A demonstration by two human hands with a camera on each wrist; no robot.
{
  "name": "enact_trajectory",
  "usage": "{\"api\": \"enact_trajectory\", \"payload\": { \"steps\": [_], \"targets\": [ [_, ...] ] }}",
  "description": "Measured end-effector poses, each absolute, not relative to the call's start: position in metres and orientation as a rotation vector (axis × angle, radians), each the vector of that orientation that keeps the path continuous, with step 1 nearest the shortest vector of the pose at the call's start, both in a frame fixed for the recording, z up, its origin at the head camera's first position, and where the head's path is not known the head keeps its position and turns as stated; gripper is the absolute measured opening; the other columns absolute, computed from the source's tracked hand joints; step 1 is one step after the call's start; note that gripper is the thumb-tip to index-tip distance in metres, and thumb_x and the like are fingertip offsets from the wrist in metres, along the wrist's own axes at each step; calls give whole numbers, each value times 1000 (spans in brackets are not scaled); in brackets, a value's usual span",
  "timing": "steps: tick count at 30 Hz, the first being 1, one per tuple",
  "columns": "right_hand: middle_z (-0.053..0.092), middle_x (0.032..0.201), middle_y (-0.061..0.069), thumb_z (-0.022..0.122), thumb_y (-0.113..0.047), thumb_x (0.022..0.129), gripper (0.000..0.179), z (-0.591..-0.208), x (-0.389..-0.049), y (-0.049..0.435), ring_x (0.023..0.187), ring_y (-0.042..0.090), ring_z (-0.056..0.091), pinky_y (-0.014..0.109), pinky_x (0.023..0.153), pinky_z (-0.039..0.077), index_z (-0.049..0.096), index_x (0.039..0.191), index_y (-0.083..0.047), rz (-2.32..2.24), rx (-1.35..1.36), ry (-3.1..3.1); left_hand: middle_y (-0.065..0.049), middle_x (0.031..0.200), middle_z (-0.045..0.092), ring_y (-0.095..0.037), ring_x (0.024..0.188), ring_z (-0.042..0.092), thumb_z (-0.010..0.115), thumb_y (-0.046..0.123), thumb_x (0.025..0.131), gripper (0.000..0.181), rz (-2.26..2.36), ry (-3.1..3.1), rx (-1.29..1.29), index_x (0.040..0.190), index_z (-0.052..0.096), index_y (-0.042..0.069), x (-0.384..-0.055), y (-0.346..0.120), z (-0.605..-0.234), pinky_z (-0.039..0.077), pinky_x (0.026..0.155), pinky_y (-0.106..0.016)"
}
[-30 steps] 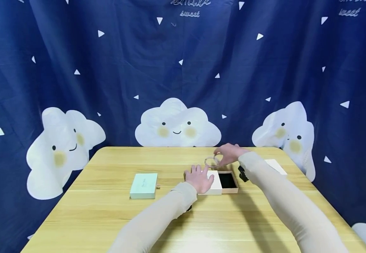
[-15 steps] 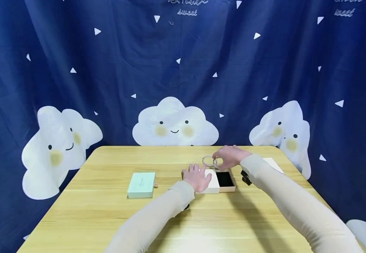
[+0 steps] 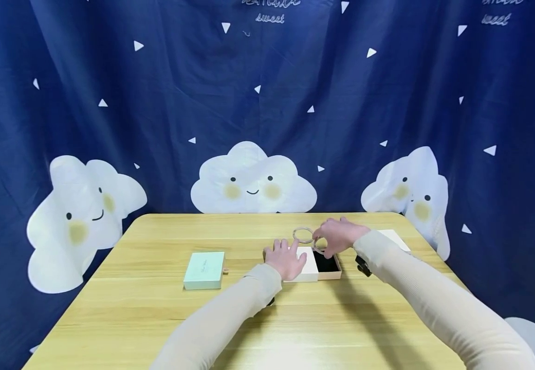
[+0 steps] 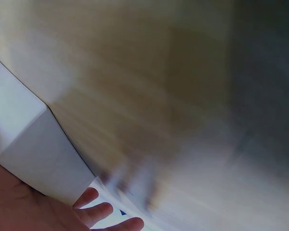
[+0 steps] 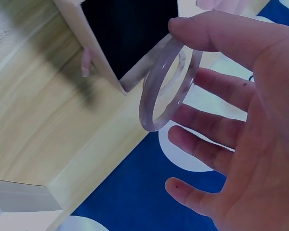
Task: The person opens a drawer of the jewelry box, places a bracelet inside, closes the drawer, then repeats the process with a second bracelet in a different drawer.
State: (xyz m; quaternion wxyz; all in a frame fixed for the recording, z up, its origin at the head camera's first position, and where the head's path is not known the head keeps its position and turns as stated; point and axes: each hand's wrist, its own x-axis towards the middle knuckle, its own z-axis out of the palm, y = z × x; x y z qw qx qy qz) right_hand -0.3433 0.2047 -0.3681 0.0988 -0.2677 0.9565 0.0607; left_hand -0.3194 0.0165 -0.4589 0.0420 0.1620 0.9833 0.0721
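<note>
My left hand point(image 3: 286, 261) rests with spread fingers on a white slide-out box point(image 3: 311, 268). The same box point(image 4: 43, 159) shows beside that hand in the left wrist view. Its pinkish drawer point(image 3: 329, 276), lined in black, is partly pulled out to the right, with a small pull tab point(image 5: 86, 61). Between thumb and fingers, my right hand point(image 3: 339, 237) pinches a pale, translucent bangle point(image 5: 151, 91). It hangs tilted over the drawer's back edge. A second bangle point(image 3: 302, 242) lies on the table just behind the box.
A mint-green box point(image 3: 204, 271) with a small tab stands on the wooden table point(image 3: 124, 308) to the left. A flat white piece point(image 3: 394, 239) lies at the back right, partly behind the right forearm. A dark blue curtain point(image 3: 165, 103) hangs behind the table.
My right hand has brought the bangle nearer, from beside the second bangle to over the drawer. My left hand stays on the box. The head view has shifted slightly.
</note>
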Motion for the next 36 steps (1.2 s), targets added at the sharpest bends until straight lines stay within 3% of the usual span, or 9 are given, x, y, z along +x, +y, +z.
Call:
{"api": "enact_trajectory", "payload": {
  "steps": [9, 21, 33, 36],
  "targets": [
    [68, 128, 2, 83, -24, 71, 59, -377, -341, 209, 126, 33, 56, 72, 103, 35, 70, 128, -19, 213, -780, 2796, -15, 158, 38, -37, 146, 34, 18, 59, 104, 68, 216, 3030, 512, 161, 25, 24, -323, 17, -462, 44, 92, -59],
    [73, 118, -2, 85, -25, 69, 49, -386, -340, 208, 115, 29, 60, 70, 97, 41, 75, 117, -19, 233, -838, 2795, -15, 158, 37, -38, 147, 33, 19, 58, 105, 66, 237, 3031, 504, 161, 26, 24, -322, 16, -463, 42, 98, -61],
    [74, 113, -4, 88, -32, 69, 49, -388, -332, 201, 112, 26, 63, 67, 99, 42, 74, 114, -18, 273, -809, 2808, -15, 157, 39, -38, 145, 35, 21, 58, 104, 66, 247, 3029, 496, 161, 28, 24, -325, 18, -466, 43, 93, -61],
    [74, 103, -4, 89, -30, 68, 44, -387, -330, 198, 105, 26, 64, 67, 96, 43, 73, 108, -17, 272, -825, 2816, -15, 157, 39, -38, 145, 35, 21, 59, 104, 66, 236, 3028, 497, 161, 27, 25, -326, 18, -466, 44, 92, -60]
  ]
}}
